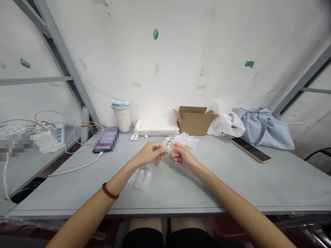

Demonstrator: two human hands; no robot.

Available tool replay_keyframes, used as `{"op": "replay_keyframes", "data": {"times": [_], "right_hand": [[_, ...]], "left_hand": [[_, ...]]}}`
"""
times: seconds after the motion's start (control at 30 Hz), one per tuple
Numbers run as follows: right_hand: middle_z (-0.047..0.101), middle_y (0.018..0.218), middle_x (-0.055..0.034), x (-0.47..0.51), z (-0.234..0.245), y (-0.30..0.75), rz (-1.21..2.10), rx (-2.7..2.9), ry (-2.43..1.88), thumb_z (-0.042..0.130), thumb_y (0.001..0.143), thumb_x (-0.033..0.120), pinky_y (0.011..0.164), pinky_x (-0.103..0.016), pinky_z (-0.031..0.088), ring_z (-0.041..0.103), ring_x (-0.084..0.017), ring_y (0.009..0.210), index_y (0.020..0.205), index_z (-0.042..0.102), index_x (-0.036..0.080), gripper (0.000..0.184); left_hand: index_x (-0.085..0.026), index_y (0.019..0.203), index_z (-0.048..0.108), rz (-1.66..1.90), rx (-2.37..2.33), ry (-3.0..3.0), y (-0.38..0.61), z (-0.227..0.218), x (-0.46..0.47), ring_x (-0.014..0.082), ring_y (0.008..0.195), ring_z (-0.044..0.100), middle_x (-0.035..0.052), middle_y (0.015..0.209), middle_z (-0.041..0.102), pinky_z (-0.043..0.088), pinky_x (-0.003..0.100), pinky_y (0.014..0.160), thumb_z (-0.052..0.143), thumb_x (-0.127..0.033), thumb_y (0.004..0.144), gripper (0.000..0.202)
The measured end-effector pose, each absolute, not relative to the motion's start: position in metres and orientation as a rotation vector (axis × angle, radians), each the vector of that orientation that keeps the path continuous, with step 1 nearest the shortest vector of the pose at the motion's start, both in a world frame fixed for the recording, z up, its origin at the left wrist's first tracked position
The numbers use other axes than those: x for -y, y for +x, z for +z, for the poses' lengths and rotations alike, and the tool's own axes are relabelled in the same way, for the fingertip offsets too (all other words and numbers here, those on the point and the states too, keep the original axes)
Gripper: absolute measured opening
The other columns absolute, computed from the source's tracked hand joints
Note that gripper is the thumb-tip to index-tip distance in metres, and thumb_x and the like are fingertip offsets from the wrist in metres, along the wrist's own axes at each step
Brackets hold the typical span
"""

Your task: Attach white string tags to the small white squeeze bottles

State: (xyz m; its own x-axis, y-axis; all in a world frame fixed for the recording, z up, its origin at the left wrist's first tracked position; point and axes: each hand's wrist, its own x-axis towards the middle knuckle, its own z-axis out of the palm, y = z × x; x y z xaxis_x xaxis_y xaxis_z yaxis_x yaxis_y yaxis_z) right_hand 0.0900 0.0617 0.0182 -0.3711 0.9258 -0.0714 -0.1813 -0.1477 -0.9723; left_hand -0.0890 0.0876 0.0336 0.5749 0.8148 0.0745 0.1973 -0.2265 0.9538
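Above the middle of the table, my two hands meet at a small translucent plastic bottle (170,150). My right hand (184,158) has its fingers curled around the bottle's body. At the bottle's other end, my left hand (152,153) pinches with thumb and forefinger, and a thin pale tube shows there; the exact contact is hidden. Below my left hand lie a few similar bottles (146,181) with thin curved tubes. Just beyond my hands is a pile of more such bottles (184,139), partly hidden by my fingers.
Along the wall stand a lidded cup (122,117), a flat white stack (157,127), an open cardboard box (195,122), a plastic bag (226,120) and blue cloth (263,127). Small white pieces (134,137) lie nearby. Phones (250,150) rest on both sides, the left one (106,139) with a cable.
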Motion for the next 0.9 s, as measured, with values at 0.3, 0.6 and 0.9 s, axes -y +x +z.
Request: {"op": "replay_keyframes", "data": {"times": [0.3,0.6,0.9], "right_hand": [[0.056,0.096,-0.0070,-0.064,-0.002,0.085,0.608,1.800,-1.140,0.047,0.085,0.038,0.060,-0.028,0.039,0.048,-0.014,0.069,0.103,0.049,0.019,0.026],[0.053,0.068,-0.0005,-0.064,0.005,0.086,0.823,1.671,-1.201,0.048,0.082,0.039,0.059,-0.027,0.036,0.046,-0.014,0.062,0.080,0.058,0.016,0.025],[0.044,0.064,0.0012,-0.067,0.011,0.091,1.090,1.611,-1.139,0.050,0.079,0.047,0.053,-0.025,0.030,0.038,-0.011,0.057,0.072,0.054,0.017,0.031]], "left_hand": [[-0.011,0.069,0.061,0.820,-0.880,1.556,-0.087,0.031,-0.091,0.0091,0.050,0.052,-0.0002,0.061,0.056,0.046,0.023,0.051,0.062,-0.039,0.075,0.028],[-0.011,0.085,0.067,0.928,-0.857,1.769,-0.084,0.026,-0.090,0.0114,0.058,0.058,0.0009,0.065,0.061,0.050,0.024,0.059,0.063,-0.032,0.075,0.023],[-0.012,0.065,0.059,0.651,-0.969,1.747,-0.090,0.033,-0.089,0.0079,0.046,0.046,0.0001,0.062,0.053,0.043,0.021,0.040,0.051,-0.054,0.080,0.045]]}}
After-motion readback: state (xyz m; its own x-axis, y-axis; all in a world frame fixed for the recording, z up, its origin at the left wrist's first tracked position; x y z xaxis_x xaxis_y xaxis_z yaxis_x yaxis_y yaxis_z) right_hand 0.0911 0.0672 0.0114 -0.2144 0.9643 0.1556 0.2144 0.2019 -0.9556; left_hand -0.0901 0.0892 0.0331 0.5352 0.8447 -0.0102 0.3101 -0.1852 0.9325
